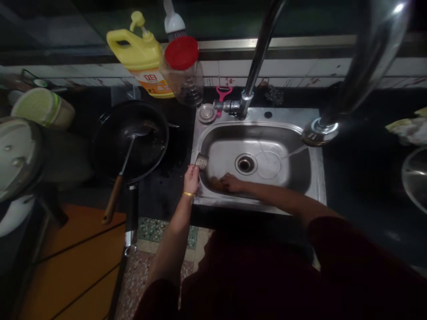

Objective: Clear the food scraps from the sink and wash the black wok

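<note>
My left hand (191, 178) rests on the left rim of the steel sink (313, 178) and pinches a small perforated metal strainer (202, 161). My right hand (231, 182) reaches down into the basin near its front left corner, pressed on a brownish scrub pad (216, 183). The drain (246, 164) lies just beyond it, and a thin stream of water runs across the basin floor from the right.
A black wok (133, 140) with a wooden-handled ladle (124, 165) sits left of the sink. Behind stand a yellow detergent bottle (142, 53), a red-lidded jar (183, 71), a sink plug (207, 113) and the tap (253, 66). Pots occupy the far left.
</note>
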`<state>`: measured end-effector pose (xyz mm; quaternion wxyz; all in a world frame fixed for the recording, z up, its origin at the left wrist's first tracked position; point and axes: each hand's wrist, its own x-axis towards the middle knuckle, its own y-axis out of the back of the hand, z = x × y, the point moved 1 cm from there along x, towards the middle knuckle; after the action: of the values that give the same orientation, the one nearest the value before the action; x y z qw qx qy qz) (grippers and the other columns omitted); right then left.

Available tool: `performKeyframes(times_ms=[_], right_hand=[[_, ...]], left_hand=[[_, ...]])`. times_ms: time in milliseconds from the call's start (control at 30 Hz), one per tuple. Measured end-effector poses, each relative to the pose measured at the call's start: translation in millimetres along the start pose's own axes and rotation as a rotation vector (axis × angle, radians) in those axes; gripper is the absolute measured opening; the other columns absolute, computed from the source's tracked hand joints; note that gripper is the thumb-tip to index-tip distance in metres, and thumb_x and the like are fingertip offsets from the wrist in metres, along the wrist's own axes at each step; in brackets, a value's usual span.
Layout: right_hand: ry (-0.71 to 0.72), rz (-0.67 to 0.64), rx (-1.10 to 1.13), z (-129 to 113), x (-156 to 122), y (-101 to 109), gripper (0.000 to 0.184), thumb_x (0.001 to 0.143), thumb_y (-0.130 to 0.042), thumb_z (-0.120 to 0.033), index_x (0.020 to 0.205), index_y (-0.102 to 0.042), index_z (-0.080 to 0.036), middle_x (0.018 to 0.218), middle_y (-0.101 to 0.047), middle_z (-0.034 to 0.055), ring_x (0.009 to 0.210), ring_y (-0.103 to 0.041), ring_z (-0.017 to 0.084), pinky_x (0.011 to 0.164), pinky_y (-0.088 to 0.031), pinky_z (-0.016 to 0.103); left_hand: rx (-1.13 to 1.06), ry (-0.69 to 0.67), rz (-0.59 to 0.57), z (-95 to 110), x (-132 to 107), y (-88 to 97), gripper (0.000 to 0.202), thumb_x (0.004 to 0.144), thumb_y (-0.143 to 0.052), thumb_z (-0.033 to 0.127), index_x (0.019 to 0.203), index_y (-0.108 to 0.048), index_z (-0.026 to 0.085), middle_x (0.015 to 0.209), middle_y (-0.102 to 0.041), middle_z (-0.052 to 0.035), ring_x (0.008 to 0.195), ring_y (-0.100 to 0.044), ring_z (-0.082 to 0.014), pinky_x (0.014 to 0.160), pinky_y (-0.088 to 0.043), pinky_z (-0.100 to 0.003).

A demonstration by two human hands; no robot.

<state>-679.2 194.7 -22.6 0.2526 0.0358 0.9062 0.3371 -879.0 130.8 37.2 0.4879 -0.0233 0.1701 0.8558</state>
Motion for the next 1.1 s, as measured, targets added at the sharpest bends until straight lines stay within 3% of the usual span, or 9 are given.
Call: performKeyframes(times_ms=[167,300,400,500,600,733,900,1000,1100], right_hand=[[-0.227,0.06,-0.024,85,-91,46,0.021,0.072,-0.067,-0.014,0.089,-0.077,-0.022,0.106,-0.071,0.0065,0.109,-0.056,0.022,0.101,-0.036,0.036],[-0.682,0.383,-0.109,125,-140,85,0.041,0.09,-0.048,-0.017,0.129,-0.061,-0.015,0.121,-0.059,0.0202,0.114,-0.053,0.031,0.096,-0.041,0.044],[-1.026,0.539,-0.036,132,-140,94,0.048,0.096,-0.039,-0.023,0.14,-0.045,-0.007,0.126,-0.05,0.0267,0.113,-0.055,0.033,0.088,-0.046,0.044],[-1.209,0.577,0.061,119,-94,89,0.049,0.099,-0.032,-0.026,0.142,-0.038,-0.004,0.127,-0.048,0.0282,0.112,-0.054,0.032,0.085,-0.047,0.043],[-1.09,0.567,0.056,81,-22,76,0.051,0.095,-0.041,-0.021,0.145,-0.038,-0.012,0.135,-0.046,0.0233,0.118,-0.049,0.032,0.091,-0.045,0.042],[-0.503,0.343,-0.097,20,27,45,0.053,0.089,-0.047,-0.014,0.141,-0.05,-0.023,0.139,-0.048,0.017,0.121,-0.045,0.032,0.096,-0.039,0.045],[-0.076,-0.096,-0.117,38,-49,31,0.038,0.082,-0.06,-0.016,0.117,-0.071,-0.027,0.118,-0.064,0.0084,0.109,-0.054,0.025,0.091,-0.04,0.033],[-0.305,-0.131,-0.119,81,-111,61,0.033,0.076,-0.061,-0.01,0.102,-0.076,-0.022,0.106,-0.069,0.0063,0.095,-0.059,0.02,0.082,-0.043,0.027],[-0.473,0.101,-0.185,103,-148,96,0.037,0.087,-0.052,-0.016,0.119,-0.07,-0.019,0.116,-0.063,0.0123,0.096,-0.06,0.021,0.083,-0.044,0.029]], left_hand=[[0.005,-0.008,0.02,8,0,-2.8,0.037,0.086,-0.054,0.054,0.069,-0.05,0.021,0.062,-0.047,0.0023,0.072,-0.053,-0.0155,0.078,-0.048,-0.03],[-0.005,-0.004,0.012,13,1,-3.5,0.036,0.084,-0.058,0.052,0.068,-0.051,0.021,0.062,-0.048,0.0028,0.071,-0.054,-0.0151,0.078,-0.048,-0.03],[-0.007,-0.004,0.011,14,2,-3.0,0.035,0.084,-0.058,0.051,0.068,-0.052,0.021,0.063,-0.049,0.0019,0.073,-0.054,-0.016,0.079,-0.048,-0.03],[0.01,-0.004,-0.004,12,2,-3.1,0.032,0.085,-0.058,0.048,0.069,-0.053,0.021,0.065,-0.051,0.0011,0.076,-0.055,-0.0168,0.082,-0.047,-0.031],[0.041,-0.006,-0.009,10,2,-3.1,0.03,0.087,-0.056,0.046,0.07,-0.054,0.021,0.066,-0.051,0.0009,0.078,-0.055,-0.0174,0.085,-0.046,-0.032],[0.101,-0.033,-0.014,11,0,-3.2,0.029,0.087,-0.056,0.043,0.067,-0.052,0.021,0.064,-0.049,0.0023,0.075,-0.053,-0.0165,0.087,-0.044,-0.032],[0.257,-0.122,-0.089,30,3,-31.3,0.03,0.088,-0.054,0.033,0.061,-0.047,0.021,0.058,-0.046,0.0033,0.065,-0.046,-0.0149,0.081,-0.042,-0.03],[0.335,-0.12,-0.245,42,11,-71.4,0.023,0.09,-0.051,0.03,0.069,-0.052,0.021,0.065,-0.053,0.0019,0.067,-0.051,-0.0149,0.072,-0.041,-0.027],[0.519,-0.098,-0.393,45,19,-115.5,0.02,0.095,-0.044,0.028,0.087,-0.06,0.019,0.077,-0.063,-0.0013,0.075,-0.058,-0.0161,0.073,-0.042,-0.026]])
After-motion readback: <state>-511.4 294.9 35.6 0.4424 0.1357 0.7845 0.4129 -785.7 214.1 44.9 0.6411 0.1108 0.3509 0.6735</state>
